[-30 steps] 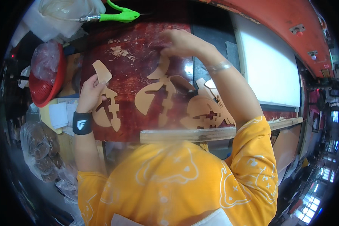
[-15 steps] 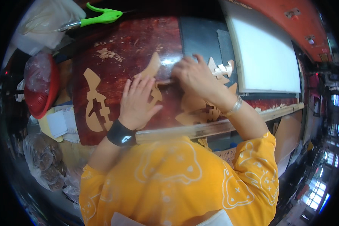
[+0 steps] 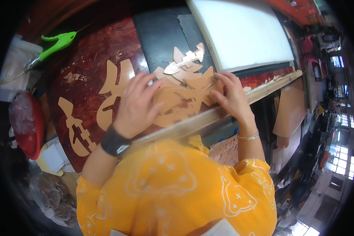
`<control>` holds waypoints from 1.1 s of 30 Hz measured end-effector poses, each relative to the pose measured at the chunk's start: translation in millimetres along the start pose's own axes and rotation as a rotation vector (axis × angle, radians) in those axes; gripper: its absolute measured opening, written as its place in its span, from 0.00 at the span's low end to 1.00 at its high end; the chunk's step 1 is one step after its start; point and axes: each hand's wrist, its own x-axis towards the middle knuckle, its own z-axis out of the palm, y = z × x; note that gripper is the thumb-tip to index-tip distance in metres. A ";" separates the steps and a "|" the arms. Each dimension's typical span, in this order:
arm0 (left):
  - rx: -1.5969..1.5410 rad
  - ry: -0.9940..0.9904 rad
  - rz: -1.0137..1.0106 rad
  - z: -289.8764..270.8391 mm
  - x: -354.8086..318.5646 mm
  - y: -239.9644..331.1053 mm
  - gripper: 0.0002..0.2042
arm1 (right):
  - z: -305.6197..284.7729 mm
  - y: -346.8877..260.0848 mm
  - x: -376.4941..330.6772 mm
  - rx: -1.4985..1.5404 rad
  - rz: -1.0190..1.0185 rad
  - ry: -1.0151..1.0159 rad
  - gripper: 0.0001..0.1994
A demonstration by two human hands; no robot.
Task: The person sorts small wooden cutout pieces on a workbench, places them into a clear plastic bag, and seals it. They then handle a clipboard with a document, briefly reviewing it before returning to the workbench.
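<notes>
In the middle of the bench lies an overlapping pile of tan leather-like cut-out pieces [image 3: 177,100]. On top, at the far side, rests a pale notched strip [image 3: 183,63]. My left hand [image 3: 139,104], with a black wristband, hovers or rests at the pile's left edge; its fingers are spread. At the right edge, my right hand [image 3: 233,96] curves its fingers and thumb apart beside a pointed tan piece [image 3: 200,80]; whether they touch it is hard to tell. Left of my left hand lies a forked tan cut-out [image 3: 109,78], partly covered. A notched tan cut-out [image 3: 76,129] lies farther left.
A thick white board [image 3: 244,33] lies at the back right beside a black mat [image 3: 157,35]. Wooden edging [image 3: 259,92] runs along the bench front. Tan scraps [image 3: 72,77], a green-handled tool [image 3: 58,44] and a red basket [image 3: 37,126] are at the left.
The view has swung right, so the bench sits farther left. My right hand has moved from the middle to the pile's right edge. My left hand has shifted to the pile's left edge.
</notes>
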 end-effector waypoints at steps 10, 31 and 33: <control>0.154 -0.147 0.222 59.5 64.2 23.0 0.29 | 25.8 9.4 -31.0 -0.054 0.201 0.134 0.35; -0.440 0.449 0.244 -25.9 66.6 36.5 0.14 | -8.8 -63.3 40.0 1.655 0.143 -0.186 0.37; -0.429 0.385 0.274 -38.6 62.9 30.2 0.08 | -3.1 -83.2 45.6 1.326 -0.183 0.030 0.27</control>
